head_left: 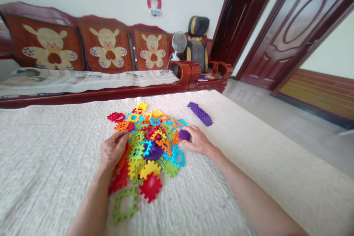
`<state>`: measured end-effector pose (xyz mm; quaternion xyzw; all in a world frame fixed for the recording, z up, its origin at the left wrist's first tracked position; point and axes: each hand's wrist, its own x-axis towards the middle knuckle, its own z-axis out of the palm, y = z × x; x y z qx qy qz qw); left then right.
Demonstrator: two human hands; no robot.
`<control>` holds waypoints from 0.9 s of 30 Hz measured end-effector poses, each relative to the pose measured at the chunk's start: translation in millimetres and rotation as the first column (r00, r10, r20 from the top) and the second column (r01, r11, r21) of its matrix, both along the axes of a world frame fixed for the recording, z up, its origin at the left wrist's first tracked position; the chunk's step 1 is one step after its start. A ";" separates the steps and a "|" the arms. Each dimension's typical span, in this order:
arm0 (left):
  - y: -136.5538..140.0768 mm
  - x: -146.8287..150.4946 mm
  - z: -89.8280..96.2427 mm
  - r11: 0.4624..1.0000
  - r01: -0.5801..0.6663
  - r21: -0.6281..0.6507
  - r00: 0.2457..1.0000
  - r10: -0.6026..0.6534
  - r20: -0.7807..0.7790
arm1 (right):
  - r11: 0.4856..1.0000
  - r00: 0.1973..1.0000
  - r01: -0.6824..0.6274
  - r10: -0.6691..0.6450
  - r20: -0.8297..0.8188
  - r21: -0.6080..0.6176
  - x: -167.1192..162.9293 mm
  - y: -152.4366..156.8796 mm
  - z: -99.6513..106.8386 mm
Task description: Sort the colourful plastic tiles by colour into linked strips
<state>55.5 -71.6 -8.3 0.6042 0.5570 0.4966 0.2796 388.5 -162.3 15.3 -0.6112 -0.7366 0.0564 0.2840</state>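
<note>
A heap of colourful interlocking plastic tiles, with toothed edges, lies on the pale quilted cover. My right hand grips a purple tile at the heap's right side, thumb and fingers on its edges. At the left side, my left hand has its fingers closed together next to a red tile; whatever they pinch is hidden. Nearest to me are a green frame-shaped tile and a solid red tile. A neat row of purple tiles lies apart, beyond my right hand.
The quilted cover spreads across the surface under the tiles. Behind it stands a wooden sofa with bear-patterned cushions. A small fan and an armchair are farther back, with a brown door at the right.
</note>
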 end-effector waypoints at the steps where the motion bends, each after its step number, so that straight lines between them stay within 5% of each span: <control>1: 0.7 -1.0 -1.6 1.000 0.003 0.003 1.000 -0.003 -0.009 | 1.000 1.000 0.005 -0.004 -0.029 0.027 1.3 1.6 0.1; 4: 3.7 -3.9 -7.5 1.000 0.004 0.019 1.000 -0.004 -0.021 | 0.973 0.982 0.161 -0.142 -0.122 0.165 15.6 6.6 0.7; 8: 7.0 -5.6 -12.7 1.000 -0.003 0.000 1.000 0.003 -0.016 | 0.802 0.846 0.533 -0.500 -0.185 0.270 53.9 8.8 -3.0; 12: 6.9 -5.7 -12.1 1.000 -0.004 -0.010 1.000 0.004 -0.019 | 0.710 0.744 0.665 -0.657 -0.123 0.229 80.2 8.5 -11.5; 23: -1.0 0.6 -0.2 1.000 0.007 0.004 1.000 -0.007 -0.010 | 0.666 0.677 0.734 -0.733 -0.064 0.134 77.8 9.1 -11.1; 27: -1.9 3.8 2.1 1.000 0.015 0.008 1.000 -0.015 0.026 | 0.768 0.833 0.551 -0.525 -0.174 0.327 55.7 9.1 -0.1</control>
